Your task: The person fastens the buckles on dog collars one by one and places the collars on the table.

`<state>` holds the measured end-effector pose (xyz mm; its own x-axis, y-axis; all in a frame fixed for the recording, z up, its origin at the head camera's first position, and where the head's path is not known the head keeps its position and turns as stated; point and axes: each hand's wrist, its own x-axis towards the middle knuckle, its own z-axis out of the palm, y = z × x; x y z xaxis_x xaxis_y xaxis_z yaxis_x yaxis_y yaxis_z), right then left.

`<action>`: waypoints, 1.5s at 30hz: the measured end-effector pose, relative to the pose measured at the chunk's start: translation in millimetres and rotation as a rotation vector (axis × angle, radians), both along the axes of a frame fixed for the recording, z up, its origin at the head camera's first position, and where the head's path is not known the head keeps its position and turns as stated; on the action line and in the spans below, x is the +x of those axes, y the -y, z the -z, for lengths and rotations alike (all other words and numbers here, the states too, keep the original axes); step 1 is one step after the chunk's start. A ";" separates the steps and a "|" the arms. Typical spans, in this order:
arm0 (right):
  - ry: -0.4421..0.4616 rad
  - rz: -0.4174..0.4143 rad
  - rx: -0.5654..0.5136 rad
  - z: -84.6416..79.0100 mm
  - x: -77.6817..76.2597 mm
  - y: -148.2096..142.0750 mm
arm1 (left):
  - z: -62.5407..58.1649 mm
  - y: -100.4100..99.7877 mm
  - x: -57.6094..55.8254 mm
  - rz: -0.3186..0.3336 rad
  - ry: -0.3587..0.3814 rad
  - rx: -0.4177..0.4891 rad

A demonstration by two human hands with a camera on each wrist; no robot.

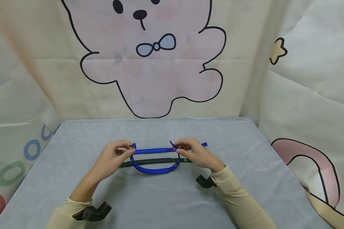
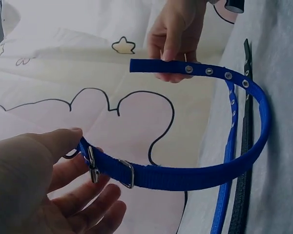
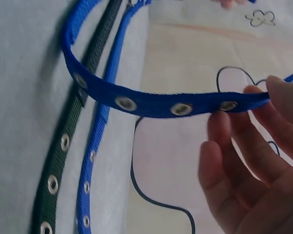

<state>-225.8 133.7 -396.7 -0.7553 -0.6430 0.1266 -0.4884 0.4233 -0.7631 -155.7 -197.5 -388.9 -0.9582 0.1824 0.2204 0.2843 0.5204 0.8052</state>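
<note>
A blue collar (image 1: 156, 171) hangs in a U between the two hands, over the table. At its buckle (image 2: 93, 165) end, my left hand (image 1: 110, 159) pinches the strap between thumb and fingers. My right hand (image 1: 199, 155) pinches the opposite end, which has a row of metal eyelets (image 3: 180, 109). Behind the held collar, a second blue collar (image 1: 153, 150) lies stretched out on the table. Alongside that one runs a dark green collar (image 1: 184, 160) with a black padded section, partly covered by the held strap in the head view.
The collars lie on a table (image 1: 160, 203) covered with pale grey cloth. Light curtains surround it, the back one printed with a pink bear (image 1: 160, 73). Each wrist carries a black camera mount, the left mount (image 1: 93, 213) close over the cloth.
</note>
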 end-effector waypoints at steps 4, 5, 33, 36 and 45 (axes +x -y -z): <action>0.002 0.023 -0.022 3.7 5.8 4.0 | 5.8 -4.8 0.5 0.042 0.012 0.063; 0.001 0.026 -0.025 4.4 7.1 5.1 | 6.8 -5.9 1.0 0.054 0.015 0.084; 0.125 -0.040 -0.085 15.7 16.3 21.0 | 15.6 -19.2 0.1 0.006 -0.022 0.178; 0.138 -0.053 -0.087 15.9 17.7 24.4 | 14.9 -19.9 0.8 0.003 -0.026 0.149; 0.112 -0.049 -0.082 15.3 18.1 27.0 | 11.5 -21.9 1.8 0.005 -0.043 0.084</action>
